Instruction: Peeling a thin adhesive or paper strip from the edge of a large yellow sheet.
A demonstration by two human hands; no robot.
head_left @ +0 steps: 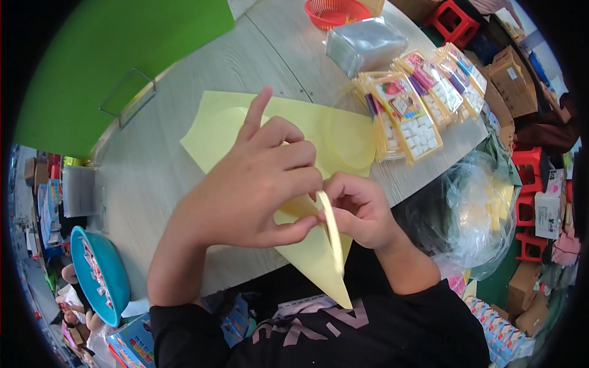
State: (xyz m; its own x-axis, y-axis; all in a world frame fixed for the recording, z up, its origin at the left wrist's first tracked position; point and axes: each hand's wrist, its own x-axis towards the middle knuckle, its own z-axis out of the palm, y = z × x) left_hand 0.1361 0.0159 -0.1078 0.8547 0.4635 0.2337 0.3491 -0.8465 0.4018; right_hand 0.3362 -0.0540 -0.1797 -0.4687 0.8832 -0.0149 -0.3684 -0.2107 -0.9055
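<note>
In front of my chest, a thin pale-yellow flat piece (332, 236) stands nearly edge-on between my hands. My left hand (257, 178) has its thumb and a finger closed at the piece's left side, while its little finger sticks up. On the other side my right hand (359, 208) pinches the same piece near its top with thumb and curled fingers. Below both hands a large pale-yellow sheet (211, 132) lies on the grey wooden table (153, 196). One pointed corner of it hangs past the near edge. A faint round outline shows on the sheet's right part.
Clear packs with white pieces and coloured tubes (417, 132) lie at the right, beside a stack of clear bags (365, 46). A red basket (334, 13) sits at the far edge. Left is a teal basin (101, 276); a large plastic bag (472, 208) is right of the table.
</note>
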